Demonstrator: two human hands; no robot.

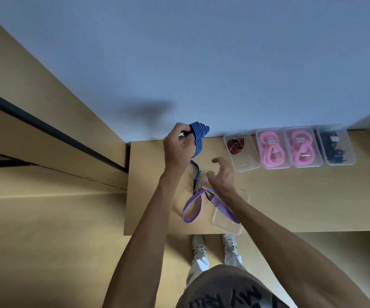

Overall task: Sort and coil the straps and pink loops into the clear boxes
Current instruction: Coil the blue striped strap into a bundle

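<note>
Four boxes [290, 147] filled along worktop's far edge; left hand [177, 150] clamped on half-coiled blue strap [198, 136], right hand [223, 176] spread empty, purple strap [193, 207] and near-edge empty box [228, 221] remaining.

The place looked like a plain indoor workroom: a light wooden table [290, 196] stood against a bare grey-blue wall [201, 52], with wood-coloured floor [46, 241] below the table.

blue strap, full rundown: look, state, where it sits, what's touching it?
The blue strap is a flat woven band with thin dark stripes, mostly wound into a stacked coil. The left hand pinches that coil, raised above the table's far edge. A loose tail hangs down to the tabletop, ending near the purple strap. The right hand is open, not touching it.
</note>
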